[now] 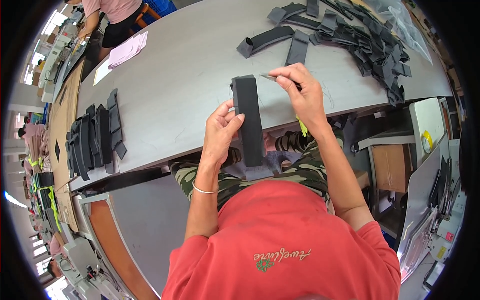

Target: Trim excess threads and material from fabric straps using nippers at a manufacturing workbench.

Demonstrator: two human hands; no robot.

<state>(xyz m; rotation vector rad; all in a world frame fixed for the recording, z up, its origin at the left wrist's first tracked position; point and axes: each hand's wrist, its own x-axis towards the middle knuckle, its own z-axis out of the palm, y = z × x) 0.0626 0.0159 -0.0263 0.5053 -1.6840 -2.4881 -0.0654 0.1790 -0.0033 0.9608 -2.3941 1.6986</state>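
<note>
My left hand is closed on a long black fabric strip, thumb on its front face and fingers behind it. The strip hangs upright over the table's front edge, its top end folded flat. To its right, my right hand grips small thread snips. Their metal tip points left toward the strip's top, apart from it, while most of the tool is hidden in my fingers. Loose threads lie on the table around my right hand.
A large heap of black fabric strips covers the table's far right, beside clear plastic film. A row of similar strips lies at the left. Pink sheets rest at the far left edge, near another person.
</note>
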